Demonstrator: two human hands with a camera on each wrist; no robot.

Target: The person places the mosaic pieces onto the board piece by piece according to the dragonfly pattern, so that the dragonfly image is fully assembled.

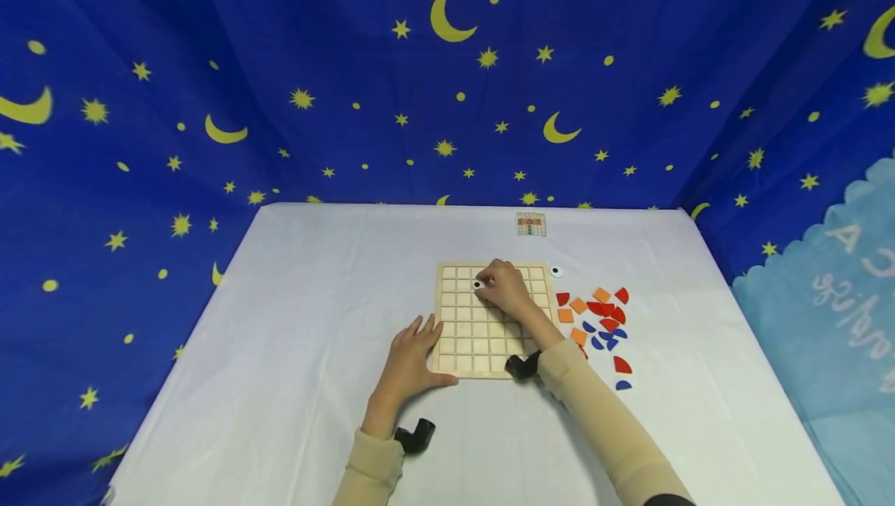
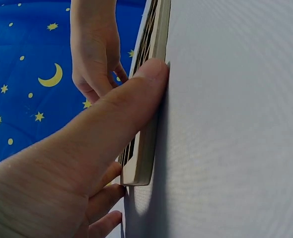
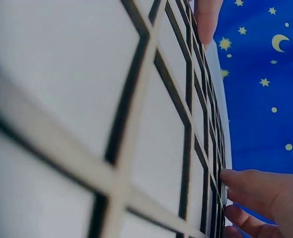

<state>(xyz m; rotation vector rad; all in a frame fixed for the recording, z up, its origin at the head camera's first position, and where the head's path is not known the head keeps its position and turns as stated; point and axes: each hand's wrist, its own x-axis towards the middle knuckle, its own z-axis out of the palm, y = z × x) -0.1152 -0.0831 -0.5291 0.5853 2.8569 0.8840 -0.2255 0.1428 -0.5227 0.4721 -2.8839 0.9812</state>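
Observation:
A wooden grid board [image 1: 464, 346] with raised square cells lies on the white table. My left hand [image 1: 409, 358] rests at its lower left corner, fingers spread along the left side and thumb at the front edge. In the left wrist view, the thumb [image 2: 131, 99] lies along the board's rim [image 2: 145, 163]. Over the upper part of the grid, my right hand [image 1: 505, 288] pinches a small white eye piece [image 1: 478, 284] with a black dot. The right wrist view shows those fingertips [image 3: 231, 176] close to the grid surface.
Right of the board lie several loose flat pieces: orange squares [image 1: 565, 316], red quarter circles [image 1: 622, 365] and blue half circles [image 1: 624, 385]. Another eye piece [image 1: 555, 271] sits beside the upper right corner. A small pattern card [image 1: 531, 225] lies near the back edge.

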